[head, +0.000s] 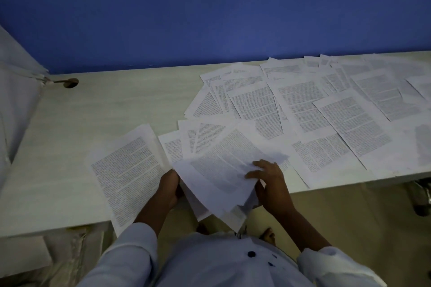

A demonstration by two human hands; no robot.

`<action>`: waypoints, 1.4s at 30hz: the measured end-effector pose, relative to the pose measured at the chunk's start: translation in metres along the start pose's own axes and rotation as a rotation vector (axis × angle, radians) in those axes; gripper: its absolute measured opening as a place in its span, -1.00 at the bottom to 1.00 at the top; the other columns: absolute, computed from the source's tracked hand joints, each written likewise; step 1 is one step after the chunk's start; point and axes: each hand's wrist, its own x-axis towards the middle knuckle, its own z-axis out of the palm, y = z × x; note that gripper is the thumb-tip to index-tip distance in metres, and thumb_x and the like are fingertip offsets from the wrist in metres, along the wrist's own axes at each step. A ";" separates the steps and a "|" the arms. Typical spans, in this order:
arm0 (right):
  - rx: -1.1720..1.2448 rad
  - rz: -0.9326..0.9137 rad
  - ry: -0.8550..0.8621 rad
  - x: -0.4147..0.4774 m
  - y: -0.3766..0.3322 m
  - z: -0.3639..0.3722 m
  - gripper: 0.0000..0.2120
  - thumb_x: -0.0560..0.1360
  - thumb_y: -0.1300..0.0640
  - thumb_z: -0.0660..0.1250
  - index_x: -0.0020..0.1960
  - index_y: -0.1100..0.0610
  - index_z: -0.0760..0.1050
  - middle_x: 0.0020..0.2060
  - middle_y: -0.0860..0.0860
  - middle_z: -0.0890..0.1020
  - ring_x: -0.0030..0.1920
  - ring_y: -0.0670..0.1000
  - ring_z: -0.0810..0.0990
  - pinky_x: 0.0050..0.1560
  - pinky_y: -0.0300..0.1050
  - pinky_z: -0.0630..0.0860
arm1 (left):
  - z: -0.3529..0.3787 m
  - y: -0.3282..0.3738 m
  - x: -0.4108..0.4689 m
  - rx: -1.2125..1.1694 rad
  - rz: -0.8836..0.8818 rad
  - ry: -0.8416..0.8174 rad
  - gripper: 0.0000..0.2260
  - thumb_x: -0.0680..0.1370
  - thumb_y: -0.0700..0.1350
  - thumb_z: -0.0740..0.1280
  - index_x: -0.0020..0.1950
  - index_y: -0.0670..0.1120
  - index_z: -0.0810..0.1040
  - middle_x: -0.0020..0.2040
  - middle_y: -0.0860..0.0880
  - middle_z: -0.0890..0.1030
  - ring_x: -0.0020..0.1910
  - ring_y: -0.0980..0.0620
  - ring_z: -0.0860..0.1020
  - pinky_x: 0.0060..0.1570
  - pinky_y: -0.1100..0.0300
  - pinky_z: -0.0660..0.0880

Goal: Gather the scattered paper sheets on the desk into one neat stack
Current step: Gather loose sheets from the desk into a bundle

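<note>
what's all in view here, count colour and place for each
desk: one, pale, across the middle
loose sheets: many, white printed, overlapping on desk's right half
sheet: one, white printed, overhanging near edge at left
bundle: one, white printed, held over near edge
hole: one, dark, desk's far left
wall: one, blue, behind desk
floor: one, beige, below desk
sleeves: two, white, bottom
left hand: one, grips bundle's left edge
right hand: one, grips bundle's right side
</note>
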 end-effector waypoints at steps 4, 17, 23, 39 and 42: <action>0.200 0.250 -0.047 -0.018 0.017 -0.003 -0.79 0.45 0.20 0.35 -0.07 -0.06 0.67 0.38 0.09 0.34 0.50 0.16 0.15 0.46 0.22 0.14 | -0.003 0.003 0.001 -0.149 -0.038 -0.039 -0.86 0.58 -0.13 0.29 0.00 -0.14 0.62 -0.04 -0.16 0.64 -0.14 -0.13 0.60 -0.10 0.05 0.58; 0.418 0.821 0.427 -0.012 0.011 -0.024 -0.68 0.56 0.00 0.29 0.19 0.21 0.43 0.08 0.13 0.56 0.11 0.11 0.56 0.14 0.09 0.52 | 0.006 0.005 0.013 0.314 0.103 -0.100 -0.52 0.48 -0.17 0.47 0.37 -0.16 0.47 0.24 -0.15 0.59 0.15 -0.18 0.57 0.18 -0.12 0.53; 1.148 0.965 0.019 0.007 0.010 -0.034 -0.37 0.43 -0.18 0.45 0.36 0.16 0.47 0.25 0.16 0.58 0.14 0.14 0.64 0.11 0.09 0.58 | -0.001 0.031 -0.005 0.236 0.104 -0.379 -0.51 0.44 -0.30 0.45 0.36 -0.12 0.50 0.24 -0.12 0.62 0.19 -0.18 0.59 0.23 -0.15 0.49; 1.264 0.626 -0.193 0.070 -0.032 -0.059 -0.58 0.57 0.15 0.32 0.41 0.16 0.41 0.29 0.15 0.56 0.28 0.16 0.55 0.31 0.15 0.45 | 0.039 0.074 -0.042 0.288 0.142 -0.566 -0.67 0.52 -0.32 0.34 0.27 -0.13 0.55 0.17 -0.14 0.65 0.15 -0.15 0.62 0.08 0.04 0.59; 1.130 0.602 -0.278 0.082 -0.050 -0.050 -0.57 0.50 0.17 0.42 0.35 0.16 0.48 0.22 0.13 0.62 0.23 0.16 0.59 0.24 0.16 0.51 | 0.049 0.068 -0.038 0.439 0.254 -0.399 -0.66 0.46 -0.16 0.48 0.22 0.00 0.58 0.16 -0.02 0.66 0.14 0.00 0.63 0.14 0.15 0.54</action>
